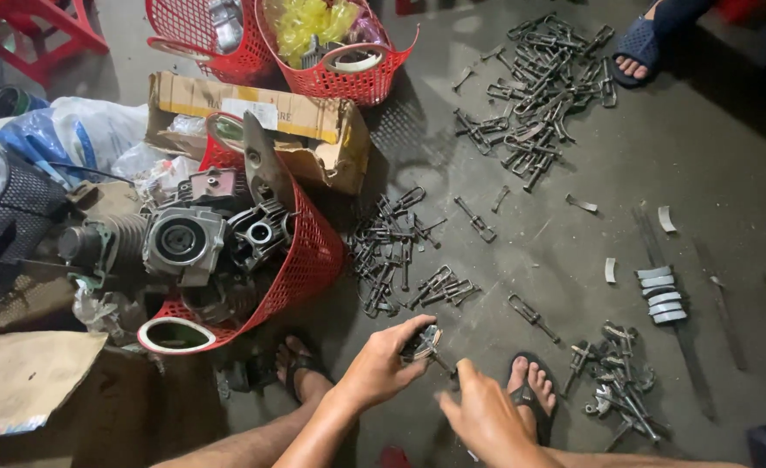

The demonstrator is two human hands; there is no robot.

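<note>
Looking down at a grey concrete floor (712,173) from a seated person's viewpoint. At six o'clock, the left hand (381,364) is closed around a small dark metal clip (424,343), pinched between thumb and fingers. The right hand (483,414), just beside it at five o'clock, is loosely curled with its fingertips at the clip's lower end; whether it grips anything cannot be told. Bare feet in sandals rest below the hands. At nine o'clock, a tipped red plastic basket (309,260) holds grey engine parts (188,238). Heaps of similar clips lie at the centre (392,247) and at one o'clock (535,95). Another person's sandalled foot (639,48) shows at one o'clock.
</note>
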